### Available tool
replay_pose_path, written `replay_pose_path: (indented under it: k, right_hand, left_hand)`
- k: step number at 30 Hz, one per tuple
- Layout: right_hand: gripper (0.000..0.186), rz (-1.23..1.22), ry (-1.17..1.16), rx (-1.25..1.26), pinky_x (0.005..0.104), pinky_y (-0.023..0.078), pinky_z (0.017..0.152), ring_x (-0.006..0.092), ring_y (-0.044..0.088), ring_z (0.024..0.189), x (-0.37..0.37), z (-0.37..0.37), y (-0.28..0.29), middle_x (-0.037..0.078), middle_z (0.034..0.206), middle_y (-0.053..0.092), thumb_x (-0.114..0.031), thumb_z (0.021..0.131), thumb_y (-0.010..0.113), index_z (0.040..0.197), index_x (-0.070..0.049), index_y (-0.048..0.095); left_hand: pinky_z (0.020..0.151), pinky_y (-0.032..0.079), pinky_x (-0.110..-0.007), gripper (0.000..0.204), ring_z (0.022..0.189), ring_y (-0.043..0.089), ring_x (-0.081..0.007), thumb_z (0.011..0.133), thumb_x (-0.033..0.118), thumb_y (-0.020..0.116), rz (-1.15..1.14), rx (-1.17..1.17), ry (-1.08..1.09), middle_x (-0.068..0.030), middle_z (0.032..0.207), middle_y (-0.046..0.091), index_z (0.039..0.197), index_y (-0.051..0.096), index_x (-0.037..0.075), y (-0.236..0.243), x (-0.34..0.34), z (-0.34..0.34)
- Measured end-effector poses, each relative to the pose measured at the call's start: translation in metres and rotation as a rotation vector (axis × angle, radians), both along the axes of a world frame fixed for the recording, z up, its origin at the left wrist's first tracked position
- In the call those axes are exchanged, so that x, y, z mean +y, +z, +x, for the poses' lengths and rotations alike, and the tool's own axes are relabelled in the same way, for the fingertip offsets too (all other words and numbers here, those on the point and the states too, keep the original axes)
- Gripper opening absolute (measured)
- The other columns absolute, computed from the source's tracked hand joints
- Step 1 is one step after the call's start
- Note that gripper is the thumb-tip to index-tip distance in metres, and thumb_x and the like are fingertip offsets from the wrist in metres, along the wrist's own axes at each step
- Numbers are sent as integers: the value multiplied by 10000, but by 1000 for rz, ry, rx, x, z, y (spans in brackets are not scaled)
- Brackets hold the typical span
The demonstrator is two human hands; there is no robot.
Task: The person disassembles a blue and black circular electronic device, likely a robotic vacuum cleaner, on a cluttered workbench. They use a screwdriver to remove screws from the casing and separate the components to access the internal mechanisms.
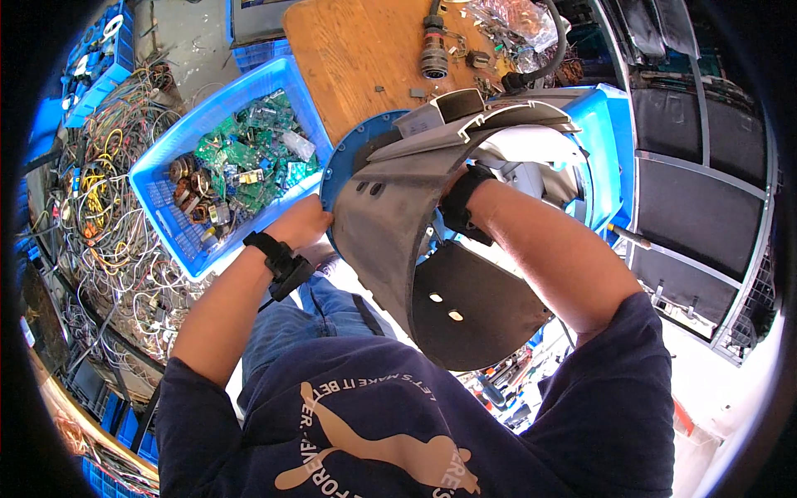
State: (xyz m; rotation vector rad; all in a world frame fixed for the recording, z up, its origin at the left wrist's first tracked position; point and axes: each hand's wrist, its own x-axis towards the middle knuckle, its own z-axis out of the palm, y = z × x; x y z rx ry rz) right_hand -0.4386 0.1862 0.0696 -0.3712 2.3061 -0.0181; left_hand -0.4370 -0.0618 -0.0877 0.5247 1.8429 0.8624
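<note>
hands were both on a large grey curved housing (390, 224), a bent sheet-metal shell w/ ribbed extruded rail along its top edge and a dark round end plate (469, 311) w/ two small holes facing the camera. housing was held up in the air over the person's lap, just off the near edge of the wooden worktop (365, 50), in front of a blue drum-shaped body (602, 141).

left hand (300, 222) pressed against the shell's outer left wall, fingers wrapped round its edge; closed on it. black wrist strap on that arm.

right hand (452, 187) reached inside the shell; only wrist w/ black band showed, fingers hidden behind the metal, so grip state couldn't be told.

blue basket (158, 207) sat at worktop's left edge, filled w/ green circuit boards (249, 158) and small copper-wound parts. tangled wire pile (108, 216) lay left of the basket, well apart from the housing. round metal connector (433, 50) and cable bits lay at worktop's far edge.
</note>
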Motion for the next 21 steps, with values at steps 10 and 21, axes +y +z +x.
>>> replay_pose_path:
  k: [10, 21]
  right_hand:
    - [382, -31, 26, 6, 431, 495, 952, 325, 630, 1129, 2, -2, 3, 172, 1193, 668, -296, 859, 578, 1151, -73, 680]
    - [407, -50, 70, 110, 431, 487, 963, 330, 621, 1139, -15, 0, -17, 166, 1208, 662, -316, 846, 596, 1174, -86, 668]
  left_hand:
    - [569, 487, -383, 231, 616, 654, -229, 890, 138, 542, 15, 19, 42, -154, 698, 634, 1020, 590, -47, 3, -1, 2]
    - [680, 488, -481, 238, 792, 658, -407, 830, 136, 606, 11, 154, -41, -276, 857, 654, 927, 615, -80, 10, -3, 2]
